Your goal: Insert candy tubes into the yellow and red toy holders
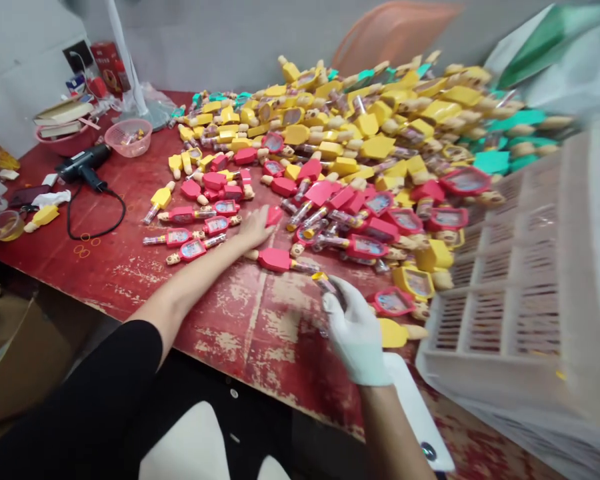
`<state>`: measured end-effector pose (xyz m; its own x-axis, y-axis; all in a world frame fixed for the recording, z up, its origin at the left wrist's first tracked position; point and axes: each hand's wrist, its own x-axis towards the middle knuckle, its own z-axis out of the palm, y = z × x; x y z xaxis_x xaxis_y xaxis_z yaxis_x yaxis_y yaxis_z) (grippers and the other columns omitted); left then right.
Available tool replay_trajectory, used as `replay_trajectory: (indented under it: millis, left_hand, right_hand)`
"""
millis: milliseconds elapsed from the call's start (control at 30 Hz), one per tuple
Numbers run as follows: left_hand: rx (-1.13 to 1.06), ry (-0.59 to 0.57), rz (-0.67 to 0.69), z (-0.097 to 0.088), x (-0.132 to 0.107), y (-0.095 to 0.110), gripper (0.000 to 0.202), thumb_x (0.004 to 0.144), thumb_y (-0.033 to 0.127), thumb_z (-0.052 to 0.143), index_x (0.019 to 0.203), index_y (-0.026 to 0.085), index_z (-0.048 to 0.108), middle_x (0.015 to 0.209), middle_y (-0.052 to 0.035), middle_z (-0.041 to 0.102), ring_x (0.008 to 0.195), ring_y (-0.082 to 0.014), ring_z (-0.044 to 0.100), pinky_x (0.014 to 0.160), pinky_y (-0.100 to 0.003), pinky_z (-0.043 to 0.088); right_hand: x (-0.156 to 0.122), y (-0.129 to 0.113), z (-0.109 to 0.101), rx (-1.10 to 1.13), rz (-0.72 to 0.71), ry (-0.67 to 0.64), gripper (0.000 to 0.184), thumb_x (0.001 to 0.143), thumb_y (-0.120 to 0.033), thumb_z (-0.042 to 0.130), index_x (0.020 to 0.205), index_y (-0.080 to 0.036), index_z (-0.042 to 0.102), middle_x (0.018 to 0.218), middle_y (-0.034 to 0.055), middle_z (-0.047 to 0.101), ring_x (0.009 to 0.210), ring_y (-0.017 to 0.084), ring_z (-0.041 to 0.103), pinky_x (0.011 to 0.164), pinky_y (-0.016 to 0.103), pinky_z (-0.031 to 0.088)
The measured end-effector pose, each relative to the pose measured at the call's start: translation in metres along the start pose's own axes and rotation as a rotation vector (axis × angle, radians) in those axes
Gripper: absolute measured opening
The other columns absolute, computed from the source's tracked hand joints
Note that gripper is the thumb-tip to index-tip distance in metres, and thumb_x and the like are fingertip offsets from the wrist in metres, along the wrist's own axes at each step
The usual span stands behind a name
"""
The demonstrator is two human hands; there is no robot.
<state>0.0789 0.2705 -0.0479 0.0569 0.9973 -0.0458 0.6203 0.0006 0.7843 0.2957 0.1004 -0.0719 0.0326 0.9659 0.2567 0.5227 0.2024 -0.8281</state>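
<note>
My left hand (pixel 256 230), bare, reaches to the middle of the table with its fingers closed around a red plastic toy (pixel 274 215). Most of that toy is hidden by the hand. In a white glove, my right hand (pixel 351 323) grips a small clear tube with a yellow end (pixel 323 281) above the table. Between the hands lies a red paddle-shaped toy (pixel 274 260) with a clear tube at its end. Beside the right glove are a red toy with a picture window (pixel 393 302) and a yellow toy (pixel 394 333).
A large heap of yellow toys (pixel 377 148) covers the back of the red table (pixel 225 303). A white plastic crate (pixel 505 357) stands at the right. On the left are a hot air gun (pixel 85 165), a pink basket (pixel 129 138) and rubber bands (pixel 83 252).
</note>
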Motion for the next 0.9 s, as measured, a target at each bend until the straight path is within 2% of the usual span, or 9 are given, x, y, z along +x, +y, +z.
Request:
replay_trajectory:
  millis: [67,133,233,333,433,567,700,800,900]
  left_hand:
    - [-0.066,-0.043,-0.022,-0.006,-0.025,-0.003,0.037,0.101,0.023,0.042,0.133,0.008,0.053,0.129,-0.0192,0.065,0.116,-0.0251,0.065,0.099,-0.040,0.052]
    - [-0.183,-0.145,-0.048,-0.014,-0.069,-0.008,0.044,0.106,0.033,0.027,0.126,0.009,0.058,0.109,-0.0156,0.071,0.089,-0.0191,0.070,0.077,-0.032,0.057]
    - [-0.552,-0.375,-0.096,-0.026,-0.148,-0.013,0.047,0.098,0.051,0.053,0.126,0.014,0.059,0.086,-0.0052,0.068,0.060,-0.0110,0.062,0.055,-0.023,0.048]
    - [-0.780,-0.561,-0.176,-0.038,-0.209,-0.010,0.057,0.083,0.055,0.074,0.121,0.016,0.058,0.071,0.0043,0.058,0.046,-0.0056,0.049,0.046,-0.020,0.037]
    - [-0.720,-0.673,-0.237,-0.050,-0.237,-0.008,0.052,0.080,0.060,0.076,0.104,0.016,0.060,0.064,0.0063,0.053,0.042,-0.0047,0.043,0.042,-0.020,0.032]
    - [-0.566,-0.875,-0.292,-0.063,-0.262,-0.012,0.051,0.080,0.063,0.074,0.096,0.017,0.060,0.065,0.0051,0.054,0.045,-0.0068,0.045,0.043,-0.022,0.034]
    - [-0.548,-1.044,-0.352,-0.057,-0.303,-0.017,0.052,0.074,0.063,0.079,0.086,0.017,0.059,0.074,0.0031,0.056,0.062,-0.0085,0.050,0.057,-0.022,0.039]
    - [-0.523,-1.084,-0.360,-0.045,-0.331,-0.020,0.056,0.071,0.069,0.077,0.079,0.017,0.056,0.072,0.0042,0.053,0.064,-0.0088,0.048,0.058,-0.022,0.036]
    - [-0.310,-0.990,-0.200,-0.036,-0.340,-0.024,0.055,0.075,0.070,0.073,0.079,0.019,0.055,0.065,0.0057,0.051,0.058,-0.0087,0.045,0.057,-0.023,0.030]
  right_hand:
    - [0.002,-0.007,-0.013,-0.046,-0.064,-0.020,0.044,0.100,-0.045,0.047,0.136,-0.021,0.058,0.116,0.0123,0.068,0.107,0.026,0.066,0.101,0.049,0.052]
    - [0.003,-0.016,-0.022,-0.091,-0.118,-0.067,0.042,0.101,-0.044,0.048,0.134,-0.022,0.059,0.113,0.0115,0.067,0.104,0.025,0.065,0.096,0.046,0.053]
    - [0.000,-0.036,-0.025,-0.111,-0.224,-0.210,0.035,0.100,-0.041,0.052,0.128,-0.022,0.062,0.105,0.0099,0.066,0.094,0.023,0.066,0.084,0.039,0.055]
    - [-0.008,-0.057,-0.020,-0.139,-0.378,-0.359,0.028,0.100,-0.036,0.055,0.123,-0.022,0.064,0.098,0.0080,0.066,0.086,0.021,0.065,0.077,0.034,0.054]
    - [-0.021,-0.072,-0.020,-0.244,-0.518,-0.456,0.024,0.102,-0.034,0.052,0.119,-0.022,0.065,0.091,0.0061,0.064,0.075,0.017,0.063,0.067,0.029,0.050]
    - [-0.053,-0.085,-0.028,-0.395,-0.683,-0.566,0.029,0.106,-0.037,0.042,0.111,-0.020,0.066,0.080,0.0039,0.060,0.057,0.012,0.053,0.052,0.026,0.036]
    - [-0.100,-0.099,-0.039,-0.445,-0.793,-0.668,0.038,0.108,-0.040,0.035,0.102,-0.019,0.066,0.069,0.0017,0.056,0.050,0.011,0.045,0.049,0.029,0.026]
    - [-0.130,-0.107,-0.044,-0.329,-0.668,-0.792,0.039,0.108,-0.040,0.037,0.092,-0.019,0.067,0.063,0.0007,0.055,0.049,0.012,0.047,0.049,0.029,0.027]
    - [-0.142,-0.107,-0.039,-0.179,-0.202,-0.964,0.045,0.105,-0.047,0.040,0.080,-0.019,0.065,0.063,0.0009,0.060,0.051,0.012,0.053,0.050,0.026,0.034]
